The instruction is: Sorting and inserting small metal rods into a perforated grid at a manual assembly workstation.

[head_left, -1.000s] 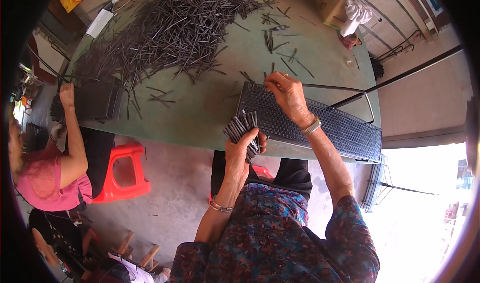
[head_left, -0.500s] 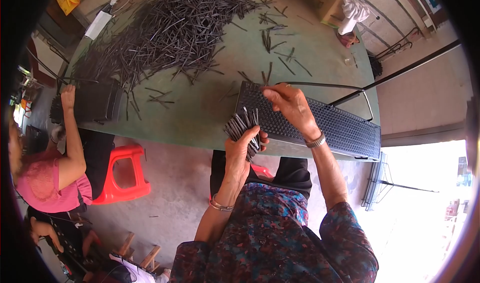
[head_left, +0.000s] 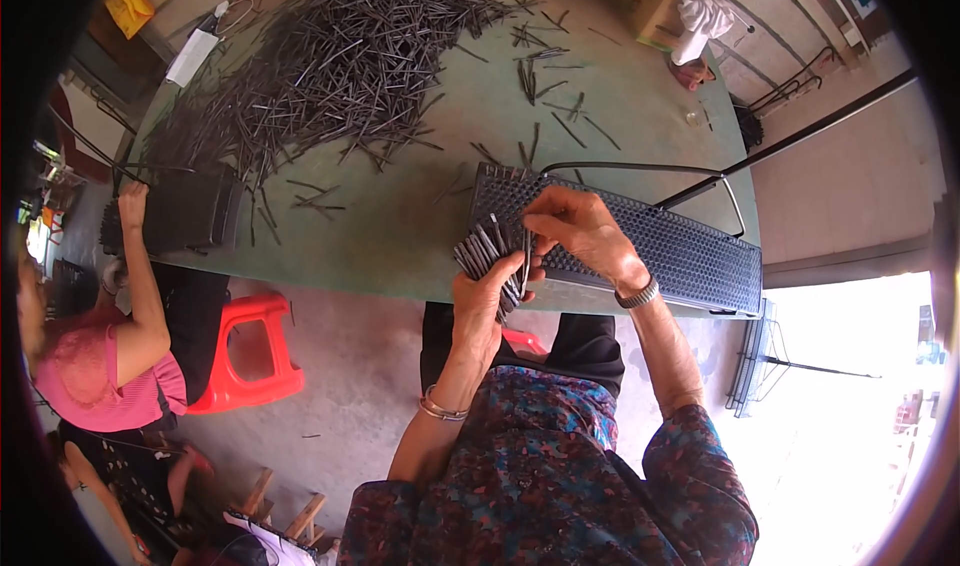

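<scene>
A bundle of thin dark sticks (head_left: 482, 250) is gripped in my left hand (head_left: 478, 301), with the thumb pressed across it and the stick ends fanned upward. My right hand (head_left: 585, 234) is beside the bundle, its thumb and index finger pinched on one stick (head_left: 527, 241) at the bundle's right side. Behind and under my right hand lies a long black perforated block (head_left: 690, 249), its top covered with rows of small holes. A few sticks (head_left: 515, 174) stand at the block's far left end. The lower part of the bundle is partly hidden by my fingers.
A large heap of dark sticks (head_left: 350, 66) covers the far left of the green table (head_left: 380, 236). A bent black rod (head_left: 640, 168) crosses above the block. On the left, another person's hand (head_left: 132, 206) is at a second black block (head_left: 190, 211). A red stool (head_left: 250, 351) stands below.
My right hand has come down from the block's far left end to the bundle and now pinches a stick there. My left hand has barely shifted.
</scene>
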The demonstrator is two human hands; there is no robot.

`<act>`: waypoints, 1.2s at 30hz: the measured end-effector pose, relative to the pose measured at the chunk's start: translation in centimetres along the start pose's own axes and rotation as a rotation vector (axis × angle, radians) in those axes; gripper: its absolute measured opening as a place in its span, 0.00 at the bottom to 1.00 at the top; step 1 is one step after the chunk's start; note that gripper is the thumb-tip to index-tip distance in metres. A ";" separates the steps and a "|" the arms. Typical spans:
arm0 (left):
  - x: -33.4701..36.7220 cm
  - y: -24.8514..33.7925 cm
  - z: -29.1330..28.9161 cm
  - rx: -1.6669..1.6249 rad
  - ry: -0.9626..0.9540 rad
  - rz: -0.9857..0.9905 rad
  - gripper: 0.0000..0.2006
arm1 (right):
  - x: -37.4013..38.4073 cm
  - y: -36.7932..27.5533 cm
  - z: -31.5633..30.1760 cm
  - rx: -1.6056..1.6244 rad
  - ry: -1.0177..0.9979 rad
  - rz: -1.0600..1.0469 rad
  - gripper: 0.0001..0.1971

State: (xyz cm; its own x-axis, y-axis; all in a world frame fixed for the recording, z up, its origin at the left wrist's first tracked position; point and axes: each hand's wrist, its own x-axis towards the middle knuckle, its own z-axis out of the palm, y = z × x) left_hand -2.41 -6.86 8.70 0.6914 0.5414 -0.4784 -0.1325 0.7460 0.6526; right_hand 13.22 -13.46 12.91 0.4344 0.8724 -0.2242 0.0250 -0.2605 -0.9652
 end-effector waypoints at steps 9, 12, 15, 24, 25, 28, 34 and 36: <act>0.3 0.4 0.1 -0.124 -0.043 -0.040 0.10 | 0.8 -1.6 -0.7 0.012 0.251 -0.149 0.06; 0.6 0.1 -0.3 -0.100 -0.027 -0.041 0.10 | 1.0 -1.6 -0.9 0.037 0.285 -0.154 0.06; 0.5 0.0 0.0 -0.103 0.009 0.006 0.10 | 0.7 -1.5 -1.2 0.050 0.284 -0.137 0.07; 0.6 -0.6 0.7 0.032 0.058 0.104 0.07 | 0.0 -1.0 -0.6 0.095 0.198 -0.013 0.09; 0.6 -0.7 0.6 0.026 0.047 0.092 0.07 | -0.1 -1.0 -0.7 0.095 0.186 -0.010 0.09; 0.6 -0.8 0.2 0.077 0.029 0.085 0.08 | -0.2 -0.9 -0.9 0.112 0.164 0.004 0.09; 0.4 -0.5 0.1 0.076 0.011 0.074 0.08 | -0.4 -1.1 -1.2 0.127 0.113 0.016 0.09; 0.2 -0.4 0.1 0.083 0.021 0.070 0.07 | -0.4 -1.0 -1.3 0.112 0.093 0.002 0.09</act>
State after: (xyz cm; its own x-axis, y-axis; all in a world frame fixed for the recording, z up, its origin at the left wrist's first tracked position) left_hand -2.16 -7.04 8.37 0.6676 0.5993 -0.4418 -0.1197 0.6721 0.7307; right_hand 14.17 -14.09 14.18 0.5158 0.8286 -0.2176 -0.0745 -0.2097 -0.9749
